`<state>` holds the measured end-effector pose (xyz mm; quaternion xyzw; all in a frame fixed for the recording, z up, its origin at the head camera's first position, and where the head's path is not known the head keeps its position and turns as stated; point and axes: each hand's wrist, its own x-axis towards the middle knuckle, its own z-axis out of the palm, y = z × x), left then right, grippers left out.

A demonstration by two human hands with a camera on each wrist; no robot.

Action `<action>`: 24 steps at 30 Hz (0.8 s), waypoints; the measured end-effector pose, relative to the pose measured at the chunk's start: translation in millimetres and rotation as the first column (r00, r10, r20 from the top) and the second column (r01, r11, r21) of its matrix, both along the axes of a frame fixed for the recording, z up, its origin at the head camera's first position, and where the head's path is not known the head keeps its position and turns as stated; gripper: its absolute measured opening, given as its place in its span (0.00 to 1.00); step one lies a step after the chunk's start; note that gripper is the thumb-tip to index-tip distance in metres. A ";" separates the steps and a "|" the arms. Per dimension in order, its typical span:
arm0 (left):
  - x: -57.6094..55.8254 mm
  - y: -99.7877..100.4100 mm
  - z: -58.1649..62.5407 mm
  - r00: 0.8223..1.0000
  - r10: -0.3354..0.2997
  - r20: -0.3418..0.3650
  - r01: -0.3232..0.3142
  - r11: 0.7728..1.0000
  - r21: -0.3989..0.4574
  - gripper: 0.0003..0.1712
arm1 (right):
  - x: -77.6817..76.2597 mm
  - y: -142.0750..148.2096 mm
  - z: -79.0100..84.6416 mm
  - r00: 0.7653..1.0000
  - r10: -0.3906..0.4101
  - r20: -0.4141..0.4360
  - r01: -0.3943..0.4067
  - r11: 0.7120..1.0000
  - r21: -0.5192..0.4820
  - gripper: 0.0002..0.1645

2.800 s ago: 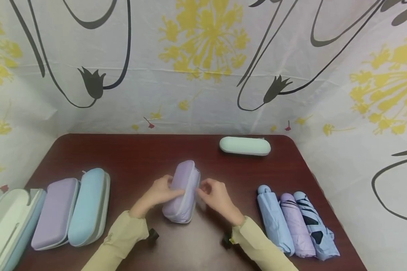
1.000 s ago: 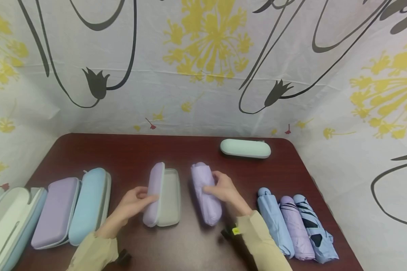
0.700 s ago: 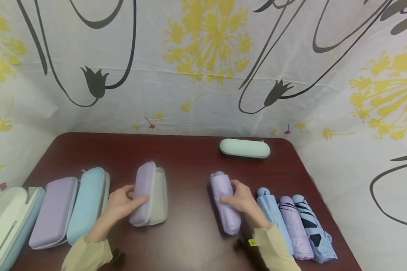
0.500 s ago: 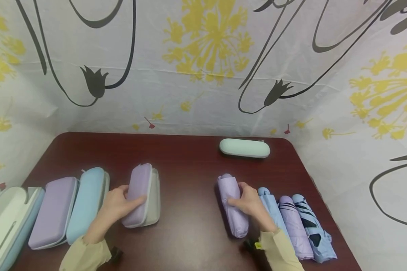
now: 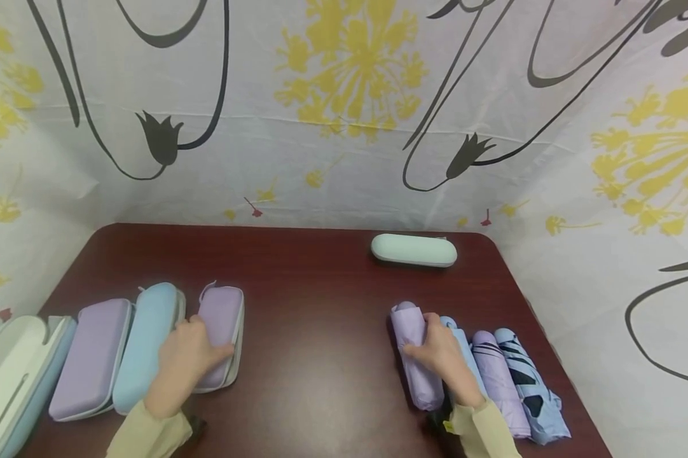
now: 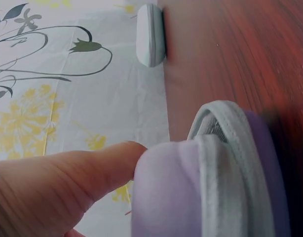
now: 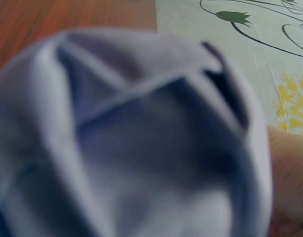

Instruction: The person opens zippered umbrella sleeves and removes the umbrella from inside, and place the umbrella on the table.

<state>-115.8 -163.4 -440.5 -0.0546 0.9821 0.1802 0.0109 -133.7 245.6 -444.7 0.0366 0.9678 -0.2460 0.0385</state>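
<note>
left hand (image 5: 185,356) grips the purple case (image 5: 220,331), parked beside the blue case (image 5: 147,343). right hand (image 5: 444,356) holds the purple umbrella (image 5: 415,356) against the umbrella row (image 5: 507,375). mint case (image 5: 414,249) looks untouched, probably left.

Table (image 5: 321,280): dark red-brown wood-look top, smooth, glossy, faint reflections
Purple case (image 5: 220,324): matt fabric-covered hard shell, pale stitched zip edging in left wrist view
Blue case (image 5: 146,343) and second purple case (image 5: 92,356): same matt fabric skin
Mint case (image 5: 414,249): smooth, matt
Lilac umbrella (image 5: 415,356): thin woven cloth, soft folds, slight sheen
Backdrop (image 5: 344,127): printed sheet, creased, faint shine
</note>
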 end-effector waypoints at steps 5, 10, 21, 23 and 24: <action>0.0 -0.7 -1.1 1.000 0.027 0.003 -0.027 1.000 -0.011 0.41 | 2.8 3.4 -2.3 0.999 0.013 -0.034 -0.011 0.999 0.046 0.44; -0.5 -1.6 -2.3 0.999 0.047 0.001 -0.047 0.999 -0.021 0.42 | 4.7 5.5 -4.8 0.999 0.014 -0.044 -0.010 0.997 0.073 0.42; 4.4 1.9 -6.0 0.992 0.036 -0.125 -0.040 0.999 -0.030 0.40 | 4.8 6.1 -7.4 1.000 0.026 -0.017 -0.024 0.996 0.090 0.43; 5.2 2.2 -7.8 0.988 0.034 -0.150 -0.039 0.999 -0.030 0.40 | 4.2 6.2 -7.1 0.999 0.034 -0.006 -0.033 0.995 0.094 0.43; 5.5 2.4 -8.1 0.987 0.035 -0.155 -0.040 0.999 -0.029 0.40 | 4.0 6.3 -7.2 0.999 0.034 -0.004 -0.033 0.995 0.097 0.43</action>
